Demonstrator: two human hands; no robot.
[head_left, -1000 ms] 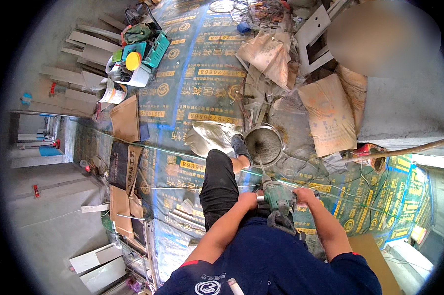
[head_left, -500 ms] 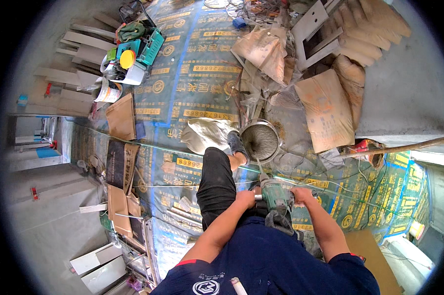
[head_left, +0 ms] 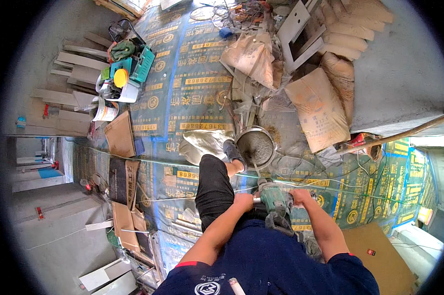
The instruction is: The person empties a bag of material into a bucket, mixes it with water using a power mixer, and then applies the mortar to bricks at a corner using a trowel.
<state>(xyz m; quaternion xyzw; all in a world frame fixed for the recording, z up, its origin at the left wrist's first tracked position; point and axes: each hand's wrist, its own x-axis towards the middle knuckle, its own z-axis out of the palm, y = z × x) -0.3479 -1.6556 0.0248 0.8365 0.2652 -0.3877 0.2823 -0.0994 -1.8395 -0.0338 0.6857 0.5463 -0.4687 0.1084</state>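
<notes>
Both grips are closed around the side handles of a green handheld power mixer (head_left: 272, 199): the left hand (head_left: 243, 202) on one, the right hand (head_left: 300, 196) on the other. The tool looks heavy, rigid and prone to twisting, so two firm handle holds suit it. Ahead stands a round metal bucket of grey mortar (head_left: 256, 146) on the floor.

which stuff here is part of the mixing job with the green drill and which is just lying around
In use: green power mixer, gripped by left hand and right hand; metal bucket of grey mix.

Lying about: sacks by the bucket, teal crate, white tub, cardboard sheet, cables.
</notes>
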